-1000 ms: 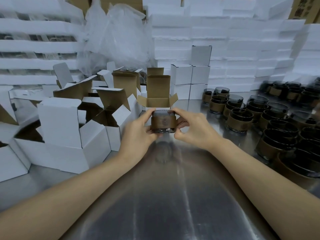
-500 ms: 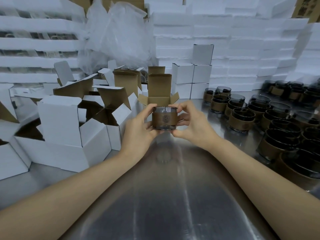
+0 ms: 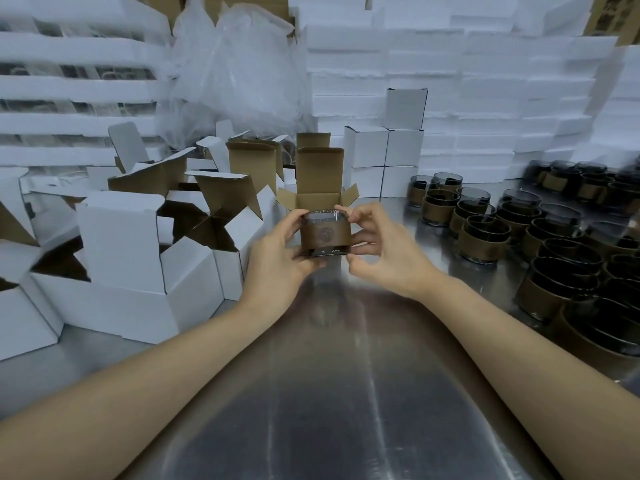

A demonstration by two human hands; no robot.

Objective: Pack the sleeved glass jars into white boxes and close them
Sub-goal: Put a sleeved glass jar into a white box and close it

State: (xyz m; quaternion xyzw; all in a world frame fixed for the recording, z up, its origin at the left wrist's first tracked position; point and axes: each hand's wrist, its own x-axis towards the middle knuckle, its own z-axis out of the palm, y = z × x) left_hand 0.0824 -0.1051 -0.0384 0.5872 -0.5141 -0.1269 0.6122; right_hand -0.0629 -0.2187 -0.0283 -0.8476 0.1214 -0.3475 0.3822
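Above the middle of the steel table point(image 3: 329, 393), both hands hold one jar point(image 3: 325, 233) upright and off the surface. The left hand point(image 3: 277, 258) wraps its nine o'clock side, thumb near the rim and fingers under the base. The right hand point(image 3: 384, 251) curls its fingertips point(image 3: 346, 211) onto the rim and brown sleeve at three o'clock, thumb by the base, though whether that thumb presses the glass cannot be told. Just behind the jar, at twelve o'clock, stands an open box point(image 3: 317, 197), lid flap raised, side flaps spread, mouth facing up. Judging by this, the step in hand is bringing the jar to that box; it is not yet inside. The next move calls for lifting the jar over the front wall, centring it on the mouth and lowering it straight, so the sleeve does not catch on the flaps; then the side flaps fold in and the lid tucks. More empty boxes point(image 3: 121, 230) crowd nine to eleven o'clock, closed boxes point(image 3: 401, 150) stack at one o'clock, and waiting jars point(image 3: 485, 233) fill two to four o'clock, so much of the job seems left.
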